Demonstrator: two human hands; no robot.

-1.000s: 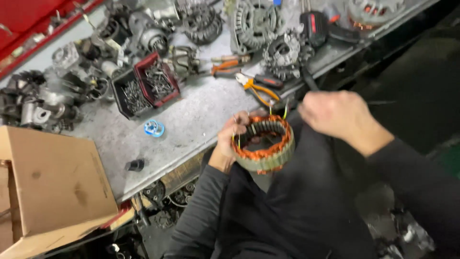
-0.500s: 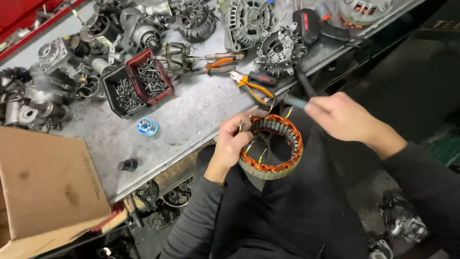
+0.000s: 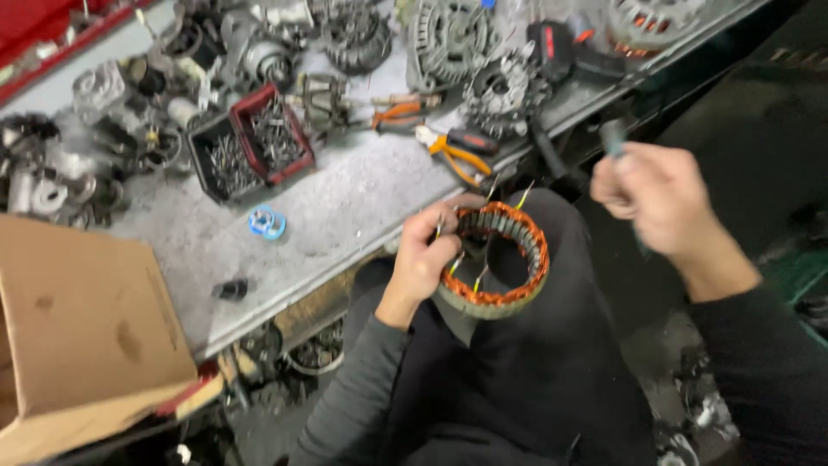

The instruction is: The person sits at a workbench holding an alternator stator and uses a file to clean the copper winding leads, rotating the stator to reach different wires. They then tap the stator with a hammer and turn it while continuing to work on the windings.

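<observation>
While my left hand (image 3: 429, 252) stays clamped on the near rim of the stator ring (image 3: 496, 259), the ring with its orange copper windings rests over my lap just off the edge of the bench (image 3: 345, 203), its thin wire leads sticking up. My right hand (image 3: 653, 194) is fisted shut around a dark, blurred tool handle (image 3: 614, 138), held up and well apart from the ring to its right. Compared with half a second ago, that hand has pulled away from the ring and risen, while the pliers (image 3: 455, 148) lie unmoved on the bench.
</observation>
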